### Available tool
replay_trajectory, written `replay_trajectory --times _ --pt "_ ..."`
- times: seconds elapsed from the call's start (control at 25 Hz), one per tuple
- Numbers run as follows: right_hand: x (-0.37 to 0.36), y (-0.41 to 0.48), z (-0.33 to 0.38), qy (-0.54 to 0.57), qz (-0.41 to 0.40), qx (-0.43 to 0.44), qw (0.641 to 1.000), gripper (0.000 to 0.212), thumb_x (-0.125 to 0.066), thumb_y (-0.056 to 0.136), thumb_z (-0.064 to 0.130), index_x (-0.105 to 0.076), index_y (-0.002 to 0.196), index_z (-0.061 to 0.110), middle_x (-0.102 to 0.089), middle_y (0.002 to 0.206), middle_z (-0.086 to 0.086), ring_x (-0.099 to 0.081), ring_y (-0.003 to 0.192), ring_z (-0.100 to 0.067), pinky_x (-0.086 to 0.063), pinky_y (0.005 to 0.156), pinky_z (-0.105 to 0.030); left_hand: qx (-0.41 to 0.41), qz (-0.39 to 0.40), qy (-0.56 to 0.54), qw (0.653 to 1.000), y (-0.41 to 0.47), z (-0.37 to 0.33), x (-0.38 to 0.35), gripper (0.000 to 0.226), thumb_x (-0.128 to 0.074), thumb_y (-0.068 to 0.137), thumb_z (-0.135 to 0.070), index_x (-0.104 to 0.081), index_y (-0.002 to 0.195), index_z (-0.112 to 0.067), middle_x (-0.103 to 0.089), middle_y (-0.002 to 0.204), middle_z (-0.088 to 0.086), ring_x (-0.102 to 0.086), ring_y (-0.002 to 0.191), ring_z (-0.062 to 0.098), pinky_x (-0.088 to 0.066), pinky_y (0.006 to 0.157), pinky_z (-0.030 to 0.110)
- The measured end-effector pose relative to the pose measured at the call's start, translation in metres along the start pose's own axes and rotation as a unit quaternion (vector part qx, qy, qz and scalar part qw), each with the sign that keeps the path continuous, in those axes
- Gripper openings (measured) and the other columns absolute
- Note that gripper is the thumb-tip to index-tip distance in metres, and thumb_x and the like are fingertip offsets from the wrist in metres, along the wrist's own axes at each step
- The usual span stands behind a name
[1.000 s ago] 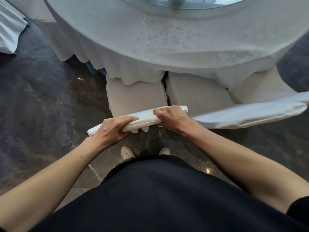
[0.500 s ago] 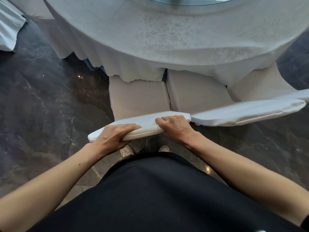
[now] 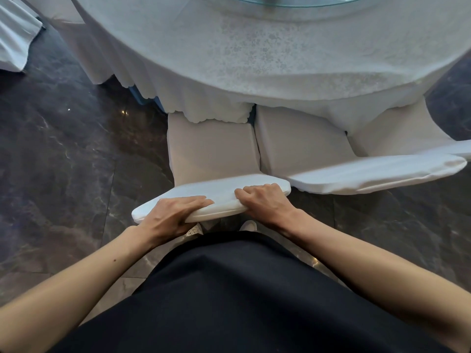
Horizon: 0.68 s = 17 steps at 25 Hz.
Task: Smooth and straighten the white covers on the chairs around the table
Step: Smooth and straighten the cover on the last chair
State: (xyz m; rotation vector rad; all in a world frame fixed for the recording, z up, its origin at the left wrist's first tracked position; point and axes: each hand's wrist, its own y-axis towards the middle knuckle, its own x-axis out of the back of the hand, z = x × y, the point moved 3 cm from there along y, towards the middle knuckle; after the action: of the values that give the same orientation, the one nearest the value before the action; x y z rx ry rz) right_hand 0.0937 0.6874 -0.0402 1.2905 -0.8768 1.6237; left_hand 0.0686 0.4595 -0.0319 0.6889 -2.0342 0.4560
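Note:
A chair in a white cover stands right below me, its seat (image 3: 211,151) tucked partly under the tablecloth. Its backrest top (image 3: 224,192) runs across the middle of the view. My left hand (image 3: 170,217) lies over the left part of that top edge, fingers curled onto the cover. My right hand (image 3: 265,200) grips the right part, fingers bent over the fabric. A second covered chair (image 3: 300,146) stands just to the right, its backrest top (image 3: 377,171) stretching to the right edge.
The round table (image 3: 280,59) with a white patterned cloth and a glass turntable (image 3: 293,1) fills the top. Another white-covered chair (image 3: 15,39) is at the far left. A third covered seat (image 3: 397,133) sits far right. Dark marble floor (image 3: 63,149) surrounds everything.
The backrest top and both hands sit lower and nearer to me in the view. My left hand has flattened more over the cover. Both hands keep their hold.

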Motion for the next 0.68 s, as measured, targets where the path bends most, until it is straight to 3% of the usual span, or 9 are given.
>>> replay_trajectory --times 0.36,0.56,0.68 --pt "0.001 -0.005 0.001 0.006 0.011 -0.014 1.000 0.036 -0.082 0.047 0.008 -0.052 0.068 0.010 -0.051 0.051 0.000 -0.050 0.038 -0.026 -0.022 0.043 -0.023 0.010 -0.002 0.025 1.000 -0.001 -0.002 -0.002 0.049 -0.060 0.080 -0.031 -0.052 0.128 -0.031 -0.066 0.122 -0.008 -0.060 0.113 0.012 -0.051 0.074 0.026" --pt "0.002 -0.007 0.003 0.038 0.001 -0.033 0.999 0.031 -0.078 0.057 0.012 -0.051 0.073 0.011 -0.054 0.058 -0.003 -0.053 0.048 -0.029 -0.022 0.046 -0.027 0.026 -0.014 0.059 0.998 0.002 -0.012 0.001 0.052 -0.066 0.074 -0.031 -0.056 0.125 -0.032 -0.067 0.117 -0.009 -0.065 0.102 0.014 -0.051 0.066 0.026" --pt "-0.001 -0.010 0.002 0.051 0.000 -0.033 0.998 0.027 -0.075 0.067 0.020 -0.054 0.082 0.011 -0.060 0.068 -0.004 -0.059 0.061 -0.030 -0.030 0.050 -0.029 0.035 -0.026 0.055 0.998 0.001 -0.017 0.002 0.053 -0.068 0.074 -0.036 -0.059 0.125 -0.028 -0.067 0.117 -0.007 -0.066 0.100 0.016 -0.052 0.068 0.028"
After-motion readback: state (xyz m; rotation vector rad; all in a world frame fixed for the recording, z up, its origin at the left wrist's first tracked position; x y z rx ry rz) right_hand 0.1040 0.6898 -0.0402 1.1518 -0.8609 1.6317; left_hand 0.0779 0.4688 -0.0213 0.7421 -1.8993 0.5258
